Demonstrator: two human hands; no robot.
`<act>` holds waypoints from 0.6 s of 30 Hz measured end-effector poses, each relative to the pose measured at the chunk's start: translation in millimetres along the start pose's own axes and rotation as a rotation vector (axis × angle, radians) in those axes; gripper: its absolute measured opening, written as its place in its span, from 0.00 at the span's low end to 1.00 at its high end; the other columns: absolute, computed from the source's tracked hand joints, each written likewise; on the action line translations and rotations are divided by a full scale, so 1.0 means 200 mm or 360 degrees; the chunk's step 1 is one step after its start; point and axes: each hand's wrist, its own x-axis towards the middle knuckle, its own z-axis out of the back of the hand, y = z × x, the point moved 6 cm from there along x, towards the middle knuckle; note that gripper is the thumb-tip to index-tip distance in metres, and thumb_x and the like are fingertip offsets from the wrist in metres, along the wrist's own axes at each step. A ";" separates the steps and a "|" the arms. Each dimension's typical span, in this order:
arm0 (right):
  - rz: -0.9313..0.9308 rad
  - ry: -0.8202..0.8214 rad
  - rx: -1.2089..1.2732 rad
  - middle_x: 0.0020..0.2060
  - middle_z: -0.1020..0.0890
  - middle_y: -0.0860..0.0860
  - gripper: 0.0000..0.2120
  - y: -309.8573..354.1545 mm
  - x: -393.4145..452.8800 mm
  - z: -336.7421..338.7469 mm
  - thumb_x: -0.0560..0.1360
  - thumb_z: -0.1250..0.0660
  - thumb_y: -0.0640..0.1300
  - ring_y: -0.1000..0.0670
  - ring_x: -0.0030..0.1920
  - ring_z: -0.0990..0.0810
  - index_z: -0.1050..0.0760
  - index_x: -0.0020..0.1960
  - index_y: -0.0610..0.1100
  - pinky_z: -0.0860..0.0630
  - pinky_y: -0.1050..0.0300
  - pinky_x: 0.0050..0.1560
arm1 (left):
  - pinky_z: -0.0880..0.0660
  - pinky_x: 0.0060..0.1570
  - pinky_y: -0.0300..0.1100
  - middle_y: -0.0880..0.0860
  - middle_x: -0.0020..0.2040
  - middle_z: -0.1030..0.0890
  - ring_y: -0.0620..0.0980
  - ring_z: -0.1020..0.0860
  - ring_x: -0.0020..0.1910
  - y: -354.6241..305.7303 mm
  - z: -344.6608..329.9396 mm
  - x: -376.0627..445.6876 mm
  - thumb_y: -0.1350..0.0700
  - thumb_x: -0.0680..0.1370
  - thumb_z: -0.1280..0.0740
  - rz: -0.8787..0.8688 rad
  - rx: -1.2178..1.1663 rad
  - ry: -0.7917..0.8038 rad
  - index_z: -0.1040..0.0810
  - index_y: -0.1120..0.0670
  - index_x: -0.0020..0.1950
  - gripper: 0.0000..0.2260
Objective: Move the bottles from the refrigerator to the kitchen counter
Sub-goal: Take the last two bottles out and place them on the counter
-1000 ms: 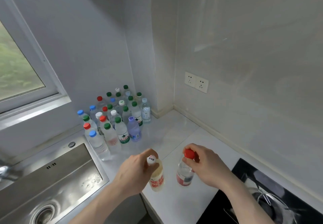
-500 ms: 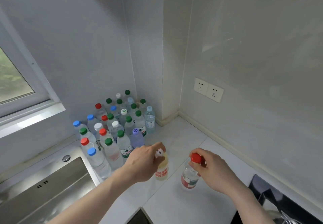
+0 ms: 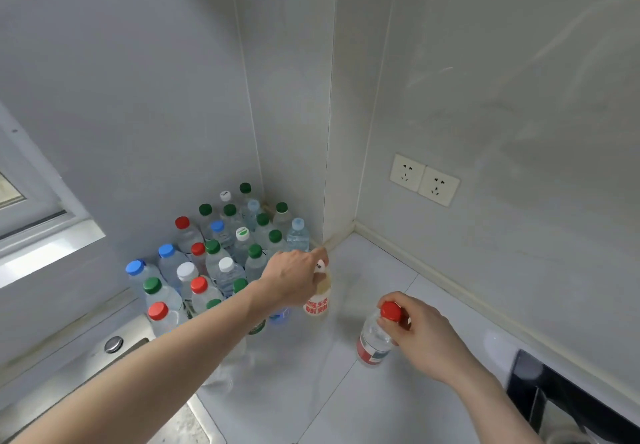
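While both hands grip one each, yellowish bottle point(image 3: 318, 300) white-capped; clear bottle point(image 3: 375, 338) red-capped.

Pale walls point(image 3: 138, 80); perhaps daylit window point(image 3: 20, 201)

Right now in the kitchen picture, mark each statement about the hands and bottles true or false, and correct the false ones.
1. The left hand grips a yellowish bottle. True.
2. The right hand holds a green-capped bottle. False: the red-capped bottle.
3. Both held bottles lie flat on the counter. False: they are upright.
4. A bottle cluster fills the corner. True.
5. Two wall sockets are visible. True.
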 end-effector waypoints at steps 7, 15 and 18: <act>-0.0070 0.0003 0.0005 0.44 0.20 0.62 0.03 -0.01 0.03 -0.07 0.79 0.33 0.54 0.57 0.45 0.21 0.26 0.52 0.61 0.23 0.59 0.49 | 0.26 0.42 0.48 0.51 0.51 0.18 0.54 0.22 0.45 0.16 -0.07 0.17 0.49 0.83 0.40 0.0074 0.0088 0.0140 0.30 0.46 0.65 0.11; -0.0075 0.0027 -0.0029 0.46 0.20 0.62 0.03 0.01 0.12 -0.09 0.80 0.33 0.54 0.58 0.45 0.22 0.26 0.51 0.61 0.26 0.63 0.48 | 0.32 0.45 0.48 0.51 0.50 0.21 0.55 0.24 0.45 0.31 -0.23 0.27 0.48 0.82 0.41 0.0268 0.0056 0.0293 0.30 0.49 0.64 0.12; -0.0069 0.0052 -0.0048 0.47 0.20 0.62 0.03 0.00 0.17 -0.09 0.80 0.33 0.54 0.57 0.46 0.22 0.26 0.52 0.61 0.25 0.61 0.49 | 0.32 0.48 0.50 0.52 0.50 0.20 0.57 0.22 0.48 0.37 -0.24 0.31 0.49 0.81 0.42 0.0334 0.0048 0.0280 0.30 0.49 0.64 0.12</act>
